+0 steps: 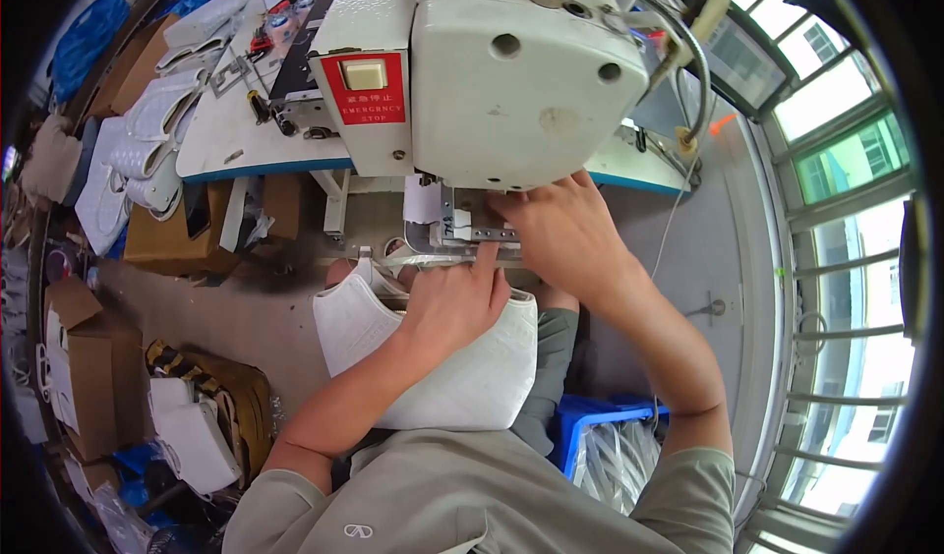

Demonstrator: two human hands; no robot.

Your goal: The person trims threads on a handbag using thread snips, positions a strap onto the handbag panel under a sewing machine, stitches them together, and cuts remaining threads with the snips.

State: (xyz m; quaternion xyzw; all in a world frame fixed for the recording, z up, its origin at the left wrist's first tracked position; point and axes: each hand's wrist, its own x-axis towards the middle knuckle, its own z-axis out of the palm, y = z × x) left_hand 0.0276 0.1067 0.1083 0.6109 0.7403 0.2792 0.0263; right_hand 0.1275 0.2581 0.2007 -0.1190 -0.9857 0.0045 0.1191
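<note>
A white handbag (442,382) hangs over my lap, its opening and white strap (433,258) up against the front of an industrial sewing machine (521,92). My left hand (452,303) is at the bag's upper edge. Its index finger reaches out to a metal clamp plate (492,233) under the machine head, while the other fingers curl in at the bag. Beneath the head, my right hand (560,225) bends over the right end of the plate. Its fingertips are partly hidden there, and what they touch cannot be made out.
A red emergency stop panel (366,89) sits on the machine's left. Several white bags (147,146) are piled far left above a cardboard box (177,232). A blue crate (580,418) with clear plastic stands by my right leg. Barred windows (836,259) line the right side.
</note>
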